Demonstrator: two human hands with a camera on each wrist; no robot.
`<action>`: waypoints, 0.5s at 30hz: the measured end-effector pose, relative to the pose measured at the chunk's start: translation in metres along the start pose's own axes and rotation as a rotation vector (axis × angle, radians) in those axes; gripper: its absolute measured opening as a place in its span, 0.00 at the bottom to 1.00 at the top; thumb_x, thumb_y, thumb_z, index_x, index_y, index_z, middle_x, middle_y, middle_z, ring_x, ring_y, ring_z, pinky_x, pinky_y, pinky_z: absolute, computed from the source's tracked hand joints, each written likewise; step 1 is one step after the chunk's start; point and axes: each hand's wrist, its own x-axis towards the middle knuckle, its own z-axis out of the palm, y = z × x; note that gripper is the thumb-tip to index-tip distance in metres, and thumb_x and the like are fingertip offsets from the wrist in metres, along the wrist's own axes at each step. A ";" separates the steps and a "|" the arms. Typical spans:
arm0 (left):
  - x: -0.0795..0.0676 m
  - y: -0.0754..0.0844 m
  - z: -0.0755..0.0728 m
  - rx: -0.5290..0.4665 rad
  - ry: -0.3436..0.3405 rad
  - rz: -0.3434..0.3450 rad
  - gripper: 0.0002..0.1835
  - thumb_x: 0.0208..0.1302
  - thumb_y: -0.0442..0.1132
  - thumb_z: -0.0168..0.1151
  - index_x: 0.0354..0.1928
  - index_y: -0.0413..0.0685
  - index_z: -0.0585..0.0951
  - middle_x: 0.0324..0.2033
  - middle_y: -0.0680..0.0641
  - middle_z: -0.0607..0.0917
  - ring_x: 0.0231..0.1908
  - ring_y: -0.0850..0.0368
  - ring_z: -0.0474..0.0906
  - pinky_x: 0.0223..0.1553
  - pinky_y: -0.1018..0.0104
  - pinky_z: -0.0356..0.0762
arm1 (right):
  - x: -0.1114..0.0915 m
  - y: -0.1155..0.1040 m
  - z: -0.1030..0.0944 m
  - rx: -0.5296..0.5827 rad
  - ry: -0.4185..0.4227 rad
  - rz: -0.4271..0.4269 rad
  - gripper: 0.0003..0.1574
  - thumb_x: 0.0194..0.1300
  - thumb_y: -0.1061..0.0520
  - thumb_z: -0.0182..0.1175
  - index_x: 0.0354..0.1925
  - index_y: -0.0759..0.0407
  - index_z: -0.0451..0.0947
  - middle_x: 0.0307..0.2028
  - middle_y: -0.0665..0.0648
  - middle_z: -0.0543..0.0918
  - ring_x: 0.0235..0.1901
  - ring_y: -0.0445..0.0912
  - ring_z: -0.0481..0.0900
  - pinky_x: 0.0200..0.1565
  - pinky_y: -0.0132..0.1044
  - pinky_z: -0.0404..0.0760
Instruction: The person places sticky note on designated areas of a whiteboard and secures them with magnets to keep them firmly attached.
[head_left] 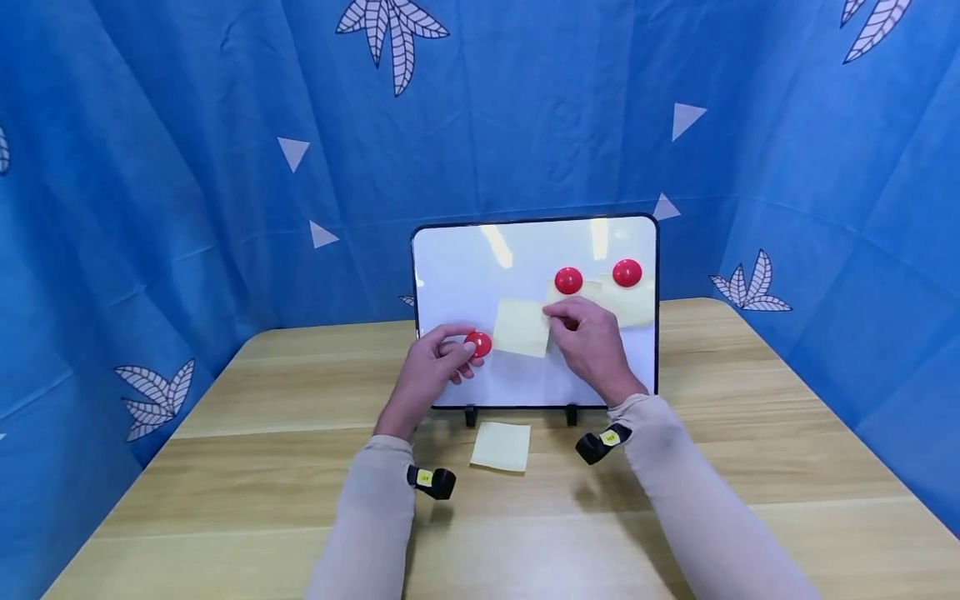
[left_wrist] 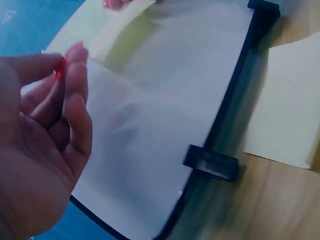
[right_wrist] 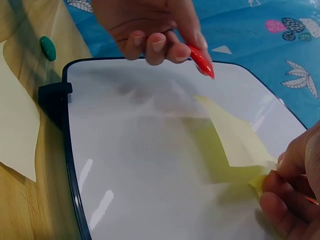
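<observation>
My left hand (head_left: 438, 358) pinches a round red magnet (head_left: 481, 343) between thumb and fingertips, in front of the left half of a small whiteboard (head_left: 450, 275). In the right wrist view this magnet (right_wrist: 201, 61) is held tilted, its edge off the board. My right hand (head_left: 594, 343) pinches the right edge of a pale yellow sticky note (head_left: 521, 327). That note (right_wrist: 232, 137) stands partly away from the board and casts a yellowish shadow on it. Two more red magnets, one upper middle (head_left: 568, 281) and one farther right (head_left: 627, 272), sit over other yellow notes (head_left: 633, 306).
The whiteboard stands on black feet (head_left: 471, 416) on a wooden table (head_left: 247, 467). A pad of yellow notes (head_left: 501, 447) lies in front of it. A green magnet (right_wrist: 48, 48) rests on the table by the board. Blue patterned curtain (head_left: 187, 167) surrounds the table's back and sides.
</observation>
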 end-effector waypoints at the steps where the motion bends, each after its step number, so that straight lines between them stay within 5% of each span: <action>1: 0.001 0.001 0.001 0.005 0.008 0.000 0.19 0.68 0.49 0.65 0.59 0.58 0.79 0.39 0.47 0.88 0.37 0.46 0.83 0.41 0.58 0.80 | 0.000 0.000 0.000 -0.002 0.001 -0.002 0.13 0.68 0.64 0.63 0.50 0.61 0.86 0.47 0.57 0.86 0.39 0.49 0.79 0.44 0.42 0.82; 7: 0.002 0.009 0.005 0.012 0.045 0.016 0.18 0.68 0.48 0.66 0.59 0.59 0.80 0.39 0.48 0.88 0.37 0.47 0.83 0.41 0.57 0.80 | 0.000 0.000 0.004 -0.007 -0.021 -0.017 0.13 0.68 0.64 0.63 0.50 0.60 0.86 0.46 0.56 0.85 0.38 0.48 0.78 0.43 0.41 0.82; 15: 0.008 0.015 0.016 0.021 0.001 0.055 0.20 0.66 0.52 0.68 0.59 0.64 0.80 0.40 0.48 0.87 0.38 0.47 0.83 0.42 0.56 0.80 | -0.001 -0.003 0.001 -0.040 -0.032 -0.015 0.14 0.68 0.62 0.61 0.50 0.61 0.86 0.47 0.56 0.85 0.37 0.48 0.79 0.41 0.41 0.82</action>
